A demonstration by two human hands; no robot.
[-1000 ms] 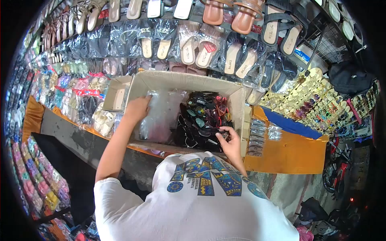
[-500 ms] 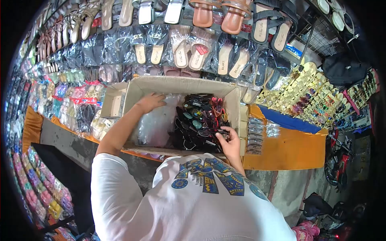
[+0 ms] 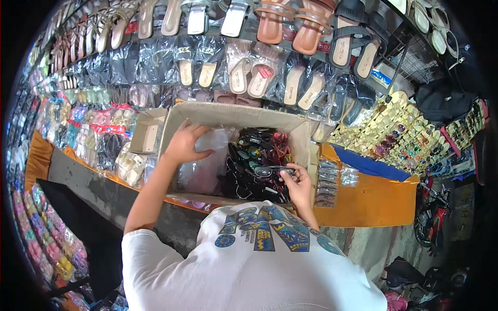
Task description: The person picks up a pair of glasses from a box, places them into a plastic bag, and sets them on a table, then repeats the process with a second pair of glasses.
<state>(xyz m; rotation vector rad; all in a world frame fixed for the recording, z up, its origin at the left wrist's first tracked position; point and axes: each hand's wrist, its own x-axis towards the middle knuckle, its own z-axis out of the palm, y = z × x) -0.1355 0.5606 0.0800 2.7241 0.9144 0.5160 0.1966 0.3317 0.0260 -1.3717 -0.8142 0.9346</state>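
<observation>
Clear plastic wrapping (image 3: pixel 199 176) lies beneath the left hand (image 3: pixel 182 144), which is open, fingers spread and thumb extended toward the middle of the cardboard box (image 3: pixel 238 110); contact with the wrapping cannot be determined. Right hand (image 3: pixel 298 184): thumb and fingers closed in a pinch on a pair of glasses (image 3: pixel 263 172), held above the right half of the same box. Directly below and around it, a dense pile of eyewear (image 3: pixel 246 150) shows mostly dark frames, with red ones near the right wall. Outside the box, a small open carton (image 3: pixel 147 133) adjoins the left side. To the right, packaged glasses (image 3: pixel 327 184) form a column beside an orange cloth (image 3: pixel 368 205), bordered along its far edge by a blue cloth (image 3: pixel 371 165). Beyond, sunglasses on pale yellow cards (image 3: pixel 397 132) occupy the right; sandals (image 3: pixel 270 26), many in clear bags, line the far rows.
</observation>
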